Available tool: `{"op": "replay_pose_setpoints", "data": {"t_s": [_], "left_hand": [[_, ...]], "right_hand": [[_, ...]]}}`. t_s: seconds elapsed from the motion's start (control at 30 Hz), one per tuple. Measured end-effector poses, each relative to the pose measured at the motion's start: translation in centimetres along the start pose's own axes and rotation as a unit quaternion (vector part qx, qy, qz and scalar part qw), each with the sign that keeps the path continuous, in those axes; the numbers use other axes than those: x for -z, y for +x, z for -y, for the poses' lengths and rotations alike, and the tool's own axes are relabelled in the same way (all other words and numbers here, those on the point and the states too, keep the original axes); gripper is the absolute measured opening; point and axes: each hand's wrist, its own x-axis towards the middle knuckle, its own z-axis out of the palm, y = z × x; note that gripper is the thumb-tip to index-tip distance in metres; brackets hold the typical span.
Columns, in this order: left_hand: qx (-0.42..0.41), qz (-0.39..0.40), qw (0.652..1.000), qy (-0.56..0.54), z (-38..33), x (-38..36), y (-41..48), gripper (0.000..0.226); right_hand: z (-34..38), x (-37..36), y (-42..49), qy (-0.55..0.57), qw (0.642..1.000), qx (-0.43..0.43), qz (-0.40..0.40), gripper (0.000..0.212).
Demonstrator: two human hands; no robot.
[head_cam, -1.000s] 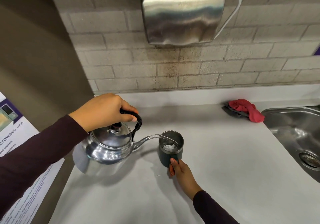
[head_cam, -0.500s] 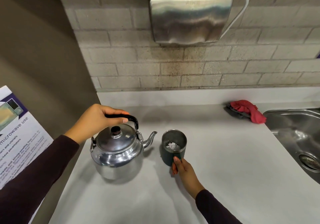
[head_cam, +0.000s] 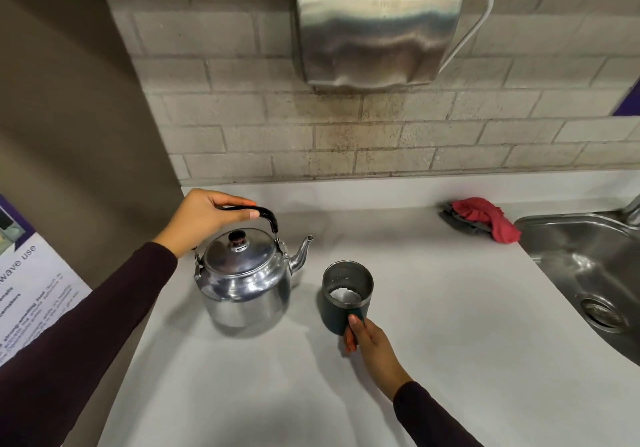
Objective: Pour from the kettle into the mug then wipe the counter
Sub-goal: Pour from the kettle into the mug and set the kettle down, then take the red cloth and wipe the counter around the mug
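Observation:
A shiny steel kettle (head_cam: 242, 284) stands upright on the grey counter (head_cam: 433, 325), spout pointing right. My left hand (head_cam: 204, 219) is closed around its black handle from above. To its right stands a dark mug (head_cam: 346, 296) with a steel rim and liquid inside. My right hand (head_cam: 370, 346) holds the mug's near side, fingers around its lower wall. A red cloth (head_cam: 485, 216) lies on a dark pad at the counter's back right, apart from both hands.
A steel sink (head_cam: 595, 273) is sunk into the counter at the right, with a tap end at the edge. A steel hand dryer (head_cam: 377, 27) hangs on the brick wall above. A brown side panel with a printed notice (head_cam: 31, 294) borders the left.
The kettle was tilted with its spout pouring into the mug; it has swung back upright and now rests on the counter to the left. My right hand stayed on the mug.

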Motion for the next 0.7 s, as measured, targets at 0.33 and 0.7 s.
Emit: {"op": "replay_pose_setpoints", "data": {"t_s": [0.33,0.7], "left_hand": [[0.013,0.028,0.999,-0.023,2.8,-3.3,8.1,0.015],[0.004,0.068,0.997,-0.028,5.3,-6.7,13.9,0.017]], "right_hand": [[-0.7,-0.2,-0.1,0.02,1.0,-0.012,-0.012,0.044],[-0.6,-0.4,-0.1,0.042,0.998,-0.03,-0.037,0.047]]}}
